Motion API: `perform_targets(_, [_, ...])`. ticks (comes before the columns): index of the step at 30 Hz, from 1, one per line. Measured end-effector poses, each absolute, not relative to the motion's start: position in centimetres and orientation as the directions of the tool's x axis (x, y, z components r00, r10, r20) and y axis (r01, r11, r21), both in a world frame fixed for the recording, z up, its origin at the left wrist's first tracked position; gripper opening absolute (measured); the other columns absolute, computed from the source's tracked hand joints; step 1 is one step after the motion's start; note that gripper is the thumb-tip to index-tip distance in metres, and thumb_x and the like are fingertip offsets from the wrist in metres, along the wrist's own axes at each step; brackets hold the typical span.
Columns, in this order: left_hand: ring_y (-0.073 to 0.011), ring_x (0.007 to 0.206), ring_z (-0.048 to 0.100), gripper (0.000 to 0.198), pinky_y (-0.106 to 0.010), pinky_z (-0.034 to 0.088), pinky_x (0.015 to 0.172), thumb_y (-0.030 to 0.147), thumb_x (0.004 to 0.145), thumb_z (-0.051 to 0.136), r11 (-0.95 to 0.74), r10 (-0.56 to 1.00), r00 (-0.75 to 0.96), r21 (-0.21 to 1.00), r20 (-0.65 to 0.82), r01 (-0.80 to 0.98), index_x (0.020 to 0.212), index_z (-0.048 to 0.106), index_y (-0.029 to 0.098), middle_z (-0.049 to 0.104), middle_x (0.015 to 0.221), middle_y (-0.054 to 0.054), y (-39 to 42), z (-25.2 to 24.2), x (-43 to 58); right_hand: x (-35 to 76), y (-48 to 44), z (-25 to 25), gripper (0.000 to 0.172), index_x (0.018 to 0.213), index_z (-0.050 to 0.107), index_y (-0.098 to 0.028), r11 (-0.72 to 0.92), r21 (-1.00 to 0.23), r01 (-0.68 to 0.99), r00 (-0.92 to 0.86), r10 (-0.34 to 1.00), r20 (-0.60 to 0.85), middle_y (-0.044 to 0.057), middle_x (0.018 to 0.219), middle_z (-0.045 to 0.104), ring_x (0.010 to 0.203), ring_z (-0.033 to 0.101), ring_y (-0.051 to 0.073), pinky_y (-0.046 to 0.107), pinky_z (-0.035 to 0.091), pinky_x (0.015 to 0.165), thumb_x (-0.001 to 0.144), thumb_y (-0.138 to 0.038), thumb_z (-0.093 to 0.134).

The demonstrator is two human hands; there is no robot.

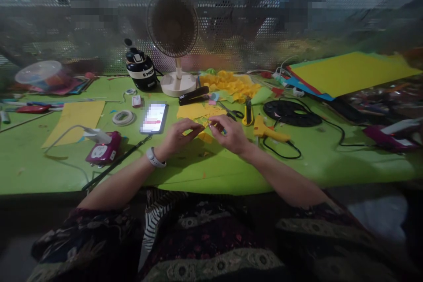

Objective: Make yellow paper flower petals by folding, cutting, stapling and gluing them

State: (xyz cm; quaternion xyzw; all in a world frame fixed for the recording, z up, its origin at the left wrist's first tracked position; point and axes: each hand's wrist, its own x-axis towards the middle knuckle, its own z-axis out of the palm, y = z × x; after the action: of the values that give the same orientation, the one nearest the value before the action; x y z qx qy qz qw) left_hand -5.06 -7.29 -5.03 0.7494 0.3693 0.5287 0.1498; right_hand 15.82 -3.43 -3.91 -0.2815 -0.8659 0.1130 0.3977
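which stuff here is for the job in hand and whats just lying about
Likely for the job, being handled or near the hands:
small yellow piece between left hand and right hand
black-handled scissors
yellow utility knife
yellow glue gun

Seemingly just lying about:
desk fan
black-and-white water bottle
lit phone

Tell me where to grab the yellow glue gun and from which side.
Take the glue gun by its handle, coming down from above and the right, probably with the right hand. It lies on its side, handle stretching rightward, so fingers could wrap it there. Mind the black cord, which leaves the handle's end and loops on the near side.
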Motion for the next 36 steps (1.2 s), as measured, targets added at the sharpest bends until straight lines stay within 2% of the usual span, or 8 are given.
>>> perform_targets(6, [-0.0184,0.079,0.069,0.012,-0.033,0.054,0.073,0.022,0.085,0.072,-0.691,0.714,0.257,0.593,0.652,0.413,0.095,0.077,0.024,0.075,0.086,-0.007,-6.9,-4.7,-6.1,15.8,-3.0,-4.3,0.032,0.124,0.059,-0.018,0.821,-0.462,0.336,-0.593,0.565,0.573,0.009,0.105,0.071,0.071,0.065,0.014,0.03,0.055,0.069,0.095,-0.028,0.053])
perform_targets(10, [-0.0178,0.079,0.069,0.016,-0.032,0.054,0.073,0.022,0.085,0.071,-0.706,0.697,0.279,0.562,0.661,0.431,0.099,0.076,0.026,0.074,0.086,-0.006,-6.6,-4.6,-6.6,15.8,-2.9,-4.3,0.026,0.116,0.065,-0.017,0.847,-0.424,0.321,-0.629,0.525,0.573,0.01,0.099,0.072,0.074,0.066,0.016,0.032,0.055,0.071,0.097,-0.029,0.051])
perform_targets(14, [-0.0183,0.079,0.069,0.014,-0.032,0.054,0.074,0.022,0.085,0.071,-0.713,0.69,0.288,0.558,0.664,0.424,0.098,0.076,0.024,0.075,0.086,-0.007,-6.6,-4.6,-6.7,15.8,-3.1,-4.2,0.028,0.117,0.065,-0.014,0.842,-0.429,0.326,-0.608,0.534,0.587,0.011,0.101,0.072,0.073,0.066,0.016,0.032,0.055,0.069,0.096,-0.03,0.054])
perform_targets(24, [-0.0183,0.081,0.069,0.016,-0.032,0.053,0.074,0.023,0.088,0.068,-0.703,0.703,0.334,0.54,0.628,0.464,0.102,0.076,0.024,0.075,0.089,-0.008,-6.5,-4.9,-6.8,15.6,-3.0,-4.5,0.024,0.104,0.07,-0.018,0.845,-0.392,0.365,-0.593,0.535,0.602,0.009,0.092,0.075,0.073,0.065,0.017,0.033,0.053,0.071,0.098,-0.03,0.051])
perform_targets(27, [-0.0176,0.082,0.069,0.029,-0.031,0.053,0.078,0.021,0.082,0.075,-0.655,0.75,0.28,0.618,0.599,0.435,0.11,0.074,0.024,0.075,0.092,-0.006,-6.7,-4.7,-6.7,15.6,-3.0,-4.4,0.023,0.101,0.071,-0.018,0.839,-0.401,0.369,-0.591,0.545,0.595,0.008,0.092,0.075,0.076,0.066,0.018,0.033,0.053,0.072,0.097,-0.028,0.051])
perform_targets(30, [-0.0168,0.083,0.068,0.045,-0.031,0.054,0.081,0.02,0.074,0.081,-0.577,0.809,0.129,0.731,0.574,0.364,0.118,0.07,0.021,0.074,0.093,-0.005,-6.8,-4.0,-6.7,15.6,-2.8,-4.3,0.023,0.1,0.071,-0.017,0.822,-0.423,0.381,-0.555,0.569,0.607,0.009,0.093,0.075,0.077,0.067,0.019,0.033,0.054,0.072,0.096,-0.028,0.051])
perform_targets(33, [-0.0144,0.074,0.064,0.032,-0.027,0.052,0.07,0.02,0.078,0.077,-0.524,0.805,-0.048,0.748,0.591,0.407,0.109,0.072,0.018,0.071,0.085,-0.004,-6.7,-3.0,-7.0,15.7,-2.6,-4.3,0.025,0.101,0.071,-0.017,0.783,-0.462,0.416,-0.5,0.621,0.603,0.01,0.095,0.075,0.078,0.067,0.019,0.033,0.054,0.072,0.097,-0.03,0.051])
perform_targets(36, [-0.0139,0.066,0.058,0.012,-0.026,0.045,0.06,0.02,0.08,0.074,-0.463,0.8,-0.056,0.673,0.598,0.577,0.092,0.075,0.018,0.068,0.078,-0.004,-6.6,-2.3,-7.4,15.8,-2.5,-4.3,0.025,0.101,0.071,-0.017,0.765,-0.48,0.429,-0.483,0.644,0.593,0.009,0.096,0.074,0.079,0.067,0.019,0.034,0.054,0.073,0.097,-0.032,0.051])
